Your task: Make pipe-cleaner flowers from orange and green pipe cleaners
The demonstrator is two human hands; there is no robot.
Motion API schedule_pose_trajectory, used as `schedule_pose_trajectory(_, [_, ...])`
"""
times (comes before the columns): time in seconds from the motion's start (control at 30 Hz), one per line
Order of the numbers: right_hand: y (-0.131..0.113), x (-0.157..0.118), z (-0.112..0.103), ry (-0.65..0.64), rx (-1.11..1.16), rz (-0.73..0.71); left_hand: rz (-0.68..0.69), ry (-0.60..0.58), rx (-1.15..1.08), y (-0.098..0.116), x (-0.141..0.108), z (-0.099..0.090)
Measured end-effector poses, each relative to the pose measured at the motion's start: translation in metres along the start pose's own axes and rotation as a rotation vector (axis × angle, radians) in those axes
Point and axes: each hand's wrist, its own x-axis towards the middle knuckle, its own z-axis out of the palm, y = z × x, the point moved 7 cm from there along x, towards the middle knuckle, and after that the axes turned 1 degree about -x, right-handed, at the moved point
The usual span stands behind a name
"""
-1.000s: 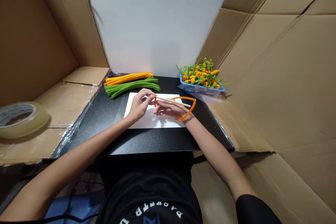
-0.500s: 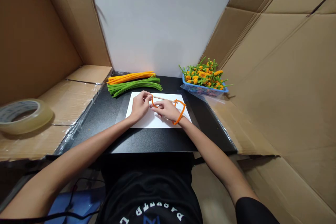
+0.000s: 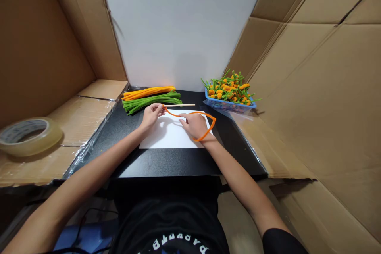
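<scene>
one stick (image 3: 182, 105) pinched: left hand (image 3: 150, 116) | orange strip (image 3: 213, 121) pinched: right hand (image 3: 195, 125)

I see a black shirt (image 3: 166, 214) at bottom centre, white letters (image 3: 172, 236) arching across it. A short black sleeve (image 3: 282, 242) shows lower right.

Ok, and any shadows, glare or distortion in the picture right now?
Head view: soft shadows on the white paper between the left hand and right hand; head view: pale sheen on the black tabletop toward its near edge; head view: the packing tape roll, far left, looks stretched wide.
</scene>
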Motion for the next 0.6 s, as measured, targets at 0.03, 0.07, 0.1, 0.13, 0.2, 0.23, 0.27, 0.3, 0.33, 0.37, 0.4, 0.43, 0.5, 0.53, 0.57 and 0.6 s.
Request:
schedule_pose_trajectory(0.03, [-0.002, -0.001, -0.002, 0.009, -0.014, -0.011, -0.002, -0.007, 0.004, 0.0, 0.0, 0.001])
schedule_pose_trajectory(0.07, [-0.004, -0.002, -0.003, 0.011, -0.026, -0.021, 0.003, -0.011, 0.011, 0.0, -0.001, 0.001])
schedule_pose_trajectory(0.1, [-0.005, -0.002, -0.002, 0.005, -0.037, -0.03, 0.015, -0.013, 0.021, 0.0, -0.001, 0.002])
schedule_pose_trajectory(0.13, [-0.007, -0.002, 0.0, -0.006, -0.045, -0.04, 0.031, -0.012, 0.033, 0.0, -0.002, 0.002])
schedule_pose_trajectory(0.2, [-0.01, -0.002, 0.006, -0.029, -0.048, -0.055, 0.077, -0.001, 0.063, 0.001, -0.004, 0.002])
schedule_pose_trajectory(0.23, [-0.011, -0.002, 0.009, -0.038, -0.033, -0.067, 0.105, 0.005, 0.086, 0.002, -0.005, 0.002])
schedule_pose_trajectory(0.27, [-0.013, -0.002, 0.012, -0.041, -0.002, -0.084, 0.138, 0.007, 0.114, 0.003, -0.005, 0.003])
schedule_pose_trajectory(0.3, [-0.015, -0.003, 0.014, -0.038, 0.044, -0.105, 0.173, 0.003, 0.149, 0.005, -0.006, 0.003])
schedule_pose_trajectory(0.33, [-0.017, -0.003, 0.014, -0.022, 0.106, -0.124, 0.206, -0.003, 0.187, 0.006, -0.007, 0.004])
schedule_pose_trajectory(0.37, [-0.018, -0.003, 0.013, 0.006, 0.178, -0.138, 0.233, -0.016, 0.226, 0.007, -0.007, 0.005])
schedule_pose_trajectory(0.4, [-0.018, -0.004, 0.01, 0.045, 0.252, -0.145, 0.249, -0.033, 0.259, 0.008, -0.007, 0.006])
schedule_pose_trajectory(0.43, [-0.017, -0.005, 0.006, 0.093, 0.322, -0.145, 0.252, -0.057, 0.285, 0.008, -0.007, 0.007])
schedule_pose_trajectory(0.5, [-0.011, -0.007, -0.004, 0.199, 0.433, -0.124, 0.228, -0.126, 0.314, 0.006, -0.007, 0.011])
schedule_pose_trajectory(0.53, [-0.009, -0.008, -0.009, 0.245, 0.472, -0.118, 0.214, -0.167, 0.326, 0.006, -0.008, 0.013])
schedule_pose_trajectory(0.57, [-0.007, -0.008, -0.013, 0.28, 0.502, -0.12, 0.206, -0.213, 0.346, 0.006, -0.009, 0.016])
schedule_pose_trajectory(0.6, [-0.005, -0.008, -0.017, 0.304, 0.524, -0.125, 0.206, -0.26, 0.376, 0.006, -0.011, 0.019])
